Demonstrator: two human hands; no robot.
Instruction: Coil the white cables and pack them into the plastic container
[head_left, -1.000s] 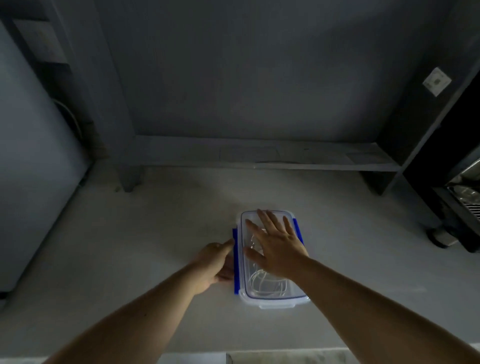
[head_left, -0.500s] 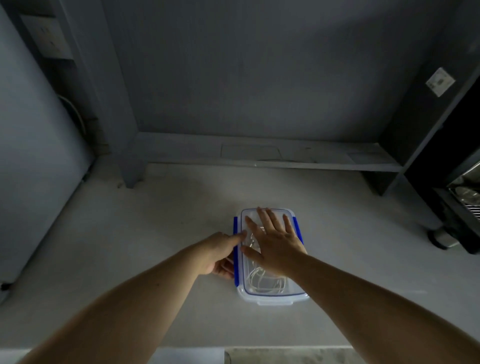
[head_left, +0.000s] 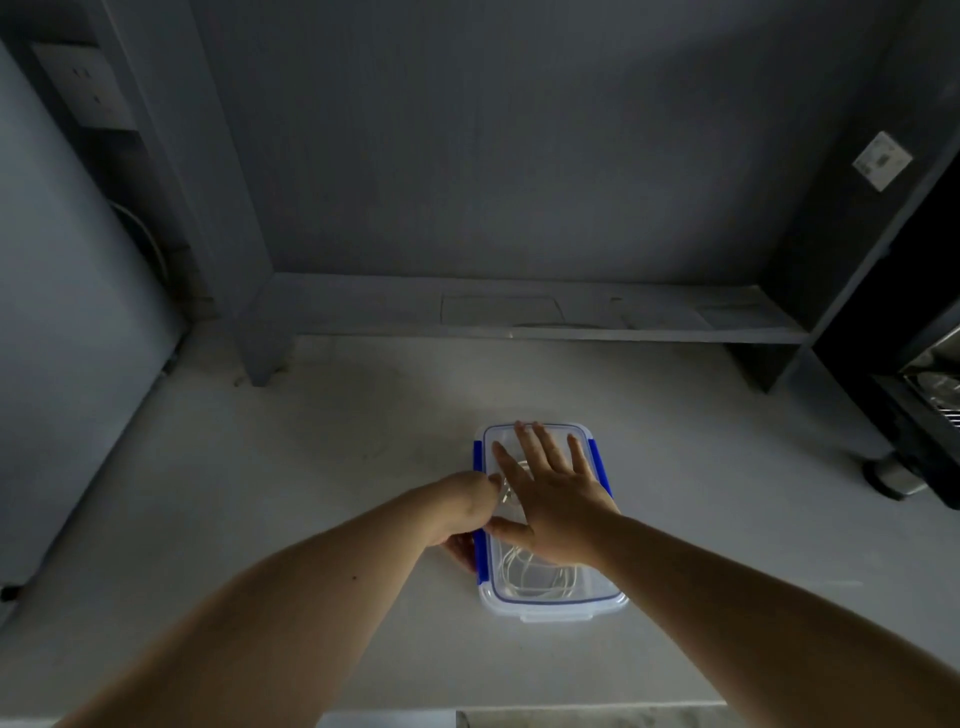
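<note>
Head view: the blue clip (head_left: 480, 551) is best snapped down while the lid (head_left: 595, 584) is pressed evenly. The plastic container (head_left: 556, 613) is set on the desk (head_left: 311, 493), white cables (head_left: 535, 577) coiled inside, beneath the right hand (head_left: 558, 512), laid flat with fingers (head_left: 579, 457) spread. Just left of them, the clip is gripped by the curled left hand (head_left: 462, 512)

Both bare forearms reach forward from the lower corners and converge, bringing the hands close side by side. The right hand (head_left: 556, 499) lies palm down, fingers straight and spread and the thumb stretched toward the left hand, pressing flat on the lid (head_left: 587, 587). Just beside it the left hand (head_left: 462, 512) is curled, thumb on top and fingertips tucked below, pinching the blue side clip (head_left: 480, 551).
</note>
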